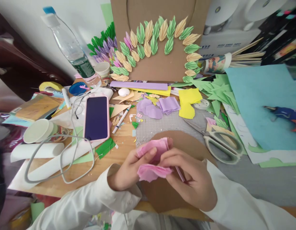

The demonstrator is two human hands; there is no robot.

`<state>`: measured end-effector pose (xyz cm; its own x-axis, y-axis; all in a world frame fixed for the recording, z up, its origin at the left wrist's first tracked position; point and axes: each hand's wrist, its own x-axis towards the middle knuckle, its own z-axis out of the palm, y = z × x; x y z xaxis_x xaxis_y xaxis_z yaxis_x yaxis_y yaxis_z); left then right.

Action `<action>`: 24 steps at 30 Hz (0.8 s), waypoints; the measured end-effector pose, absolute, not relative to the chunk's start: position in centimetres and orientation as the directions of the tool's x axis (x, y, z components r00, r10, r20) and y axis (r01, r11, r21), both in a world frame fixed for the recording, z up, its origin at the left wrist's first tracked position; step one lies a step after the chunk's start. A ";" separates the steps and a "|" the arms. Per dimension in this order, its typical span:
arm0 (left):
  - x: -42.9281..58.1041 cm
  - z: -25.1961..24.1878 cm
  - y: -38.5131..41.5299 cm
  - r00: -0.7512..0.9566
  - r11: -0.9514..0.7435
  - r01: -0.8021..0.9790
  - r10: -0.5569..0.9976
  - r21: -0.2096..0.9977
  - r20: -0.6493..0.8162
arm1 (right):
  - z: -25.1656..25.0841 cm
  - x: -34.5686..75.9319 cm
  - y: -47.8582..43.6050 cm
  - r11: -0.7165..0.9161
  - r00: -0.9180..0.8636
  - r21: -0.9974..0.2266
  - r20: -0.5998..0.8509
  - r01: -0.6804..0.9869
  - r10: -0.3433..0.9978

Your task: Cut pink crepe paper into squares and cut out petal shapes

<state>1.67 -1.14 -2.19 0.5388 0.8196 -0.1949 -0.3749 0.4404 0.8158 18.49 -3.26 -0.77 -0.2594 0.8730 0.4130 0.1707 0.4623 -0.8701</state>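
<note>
Pinching pink paper (pixel 151 172), left hand (pixel 127 171), right hand (pixel 193 183), above cardboard (pixel 186 143), scissors (pixel 222 145) near right

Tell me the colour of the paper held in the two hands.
The paper is pink, pinched between the left hand and right hand; head view shows it.

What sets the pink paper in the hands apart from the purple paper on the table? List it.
The pink paper is pinched between the left hand and right hand; the purple paper lies untouched. The pink paper is bunched; the purple paper lies flat in loose pieces. Both look thin.
</note>
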 end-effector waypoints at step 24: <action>1.7 -2.9 -1.8 0.596 0.214 -0.246 0.803 0.945 -0.027 | -1.8 17.9 -4.2 0.333 -0.029 -0.878 0.344 0.343 0.938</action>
